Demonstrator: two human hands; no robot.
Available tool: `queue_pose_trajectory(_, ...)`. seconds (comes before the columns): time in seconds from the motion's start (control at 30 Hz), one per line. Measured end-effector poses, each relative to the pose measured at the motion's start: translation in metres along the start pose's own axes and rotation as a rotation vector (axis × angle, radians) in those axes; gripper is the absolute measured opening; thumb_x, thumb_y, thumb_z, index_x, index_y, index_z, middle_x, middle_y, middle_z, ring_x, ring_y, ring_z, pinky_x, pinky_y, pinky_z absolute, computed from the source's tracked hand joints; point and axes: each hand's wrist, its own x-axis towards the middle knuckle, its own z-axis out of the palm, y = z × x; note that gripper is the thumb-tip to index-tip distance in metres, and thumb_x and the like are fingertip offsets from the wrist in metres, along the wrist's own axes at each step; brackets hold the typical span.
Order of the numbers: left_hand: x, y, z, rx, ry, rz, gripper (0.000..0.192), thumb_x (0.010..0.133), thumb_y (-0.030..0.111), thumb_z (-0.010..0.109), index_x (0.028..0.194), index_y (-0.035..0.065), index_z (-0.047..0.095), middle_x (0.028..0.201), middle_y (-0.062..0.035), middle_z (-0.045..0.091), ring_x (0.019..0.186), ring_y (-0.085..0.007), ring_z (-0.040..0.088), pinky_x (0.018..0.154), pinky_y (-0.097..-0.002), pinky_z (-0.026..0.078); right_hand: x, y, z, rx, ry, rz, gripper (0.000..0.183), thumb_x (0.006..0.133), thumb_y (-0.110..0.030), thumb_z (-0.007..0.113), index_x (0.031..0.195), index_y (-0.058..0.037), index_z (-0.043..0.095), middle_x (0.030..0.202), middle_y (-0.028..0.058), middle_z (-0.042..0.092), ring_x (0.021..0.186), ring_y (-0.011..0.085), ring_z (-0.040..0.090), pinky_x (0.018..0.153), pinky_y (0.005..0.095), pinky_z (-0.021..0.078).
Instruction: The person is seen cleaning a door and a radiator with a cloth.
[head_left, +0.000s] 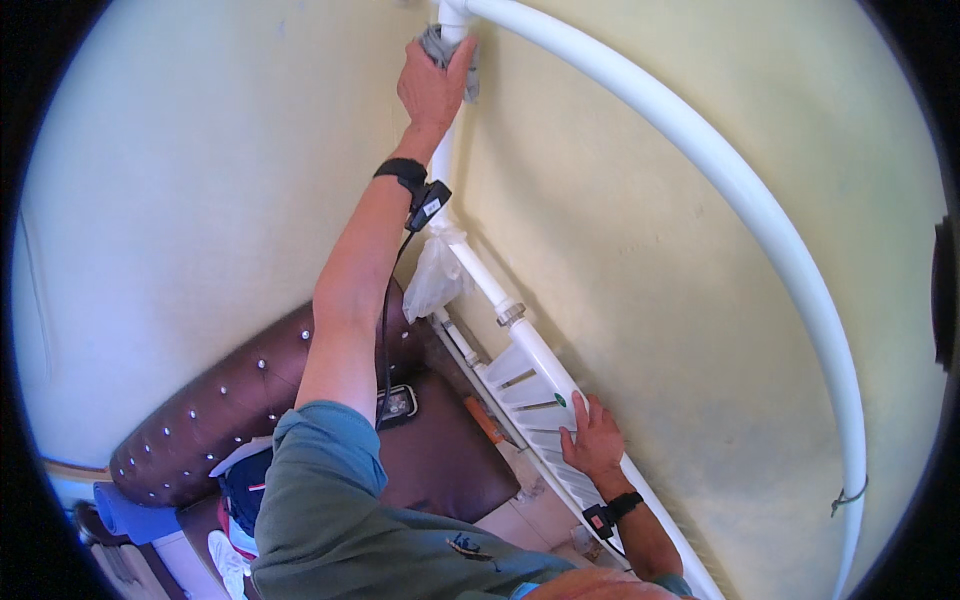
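Note:
My left hand (433, 91) is raised high and gripping a grey cloth (471, 81). It presses the cloth around a white vertical pipe (443, 154), just below a fitting in the corner. Lower down, my right hand (596, 442) lies on the upper tube of a white radiator (546, 366), thumb spread and nothing held in it. A green oval sticker (560, 400) shows beside its fingertips. Where the pipe meets the radiator branch, a clear plastic bag (435, 274) hangs. A metal union nut (511, 313) joins branch and radiator.
A thick white pipe (720, 146) runs along the yellowish wall (637, 247). Below is a brown tufted sofa (247, 382) with a dark device (397, 405) on its seat. A black cable (386, 322) hangs from my left wrist. A rolled blue mat (135, 514) lies lower left.

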Motion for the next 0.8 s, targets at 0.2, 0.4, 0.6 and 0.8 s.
queue_pose_trajectory(0.2, -0.138, -0.125, -0.029, 0.415, -0.389, -0.211, 0.069, 0.086, 0.064, 0.065, 0.107, -0.0013, 0.058, 0.097, -0.0233, 0.069, 0.096, -0.0423, 0.067, 0.082, -0.0499, 0.053, 0.003, -0.006, 0.005, 0.071, 0.017, -0.009, 0.075, 0.088, -0.034, 0.063, 0.152, -0.0076, 0.034, 0.134, 0.0247, 0.049, 0.102, 0.0403, 0.059, 0.085, 0.0475, 0.0541)
queue_pose_trajectory(0.4, -0.139, -0.168, -0.096, 0.540, -0.775, -0.289, 0.063, 0.093, 0.057, 0.058, 0.112, -0.0026, 0.059, 0.103, -0.0270, 0.069, 0.099, -0.0425, 0.068, 0.086, -0.0524, 0.052, 0.003, -0.009, 0.002, 0.037, 0.019, -0.036, 0.075, 0.088, -0.033, 0.064, 0.152, -0.0069, 0.034, 0.132, 0.0255, 0.049, 0.102, 0.0406, 0.059, 0.084, 0.0474, 0.0541)
queue_pose_trajectory(0.6, 0.030, 0.041, -0.069, -0.142, 0.021, 0.181, 0.039, 0.094, 0.038, 0.068, 0.098, -0.0011, 0.064, 0.091, -0.0203, 0.063, 0.083, -0.0391, 0.062, 0.073, -0.0466, 0.050, -0.007, 0.001, -0.005, -0.017, -0.068, 0.057, 0.078, 0.088, -0.036, 0.065, 0.152, -0.0055, 0.032, 0.137, 0.0233, 0.048, 0.106, 0.0387, 0.057, 0.089, 0.0472, 0.0519)
queue_pose_trajectory(0.8, 0.043, 0.104, -0.028, 0.050, -0.007, 0.327, 0.032, 0.085, 0.025, 0.074, 0.104, 0.0003, 0.066, 0.105, -0.0175, 0.058, 0.085, -0.0383, 0.061, 0.078, -0.0463, 0.052, -0.005, -0.005, -0.003, -0.025, 0.020, 0.001, 0.077, 0.086, -0.034, 0.065, 0.152, -0.0087, 0.034, 0.132, 0.0236, 0.050, 0.099, 0.0390, 0.060, 0.084, 0.0464, 0.0541)
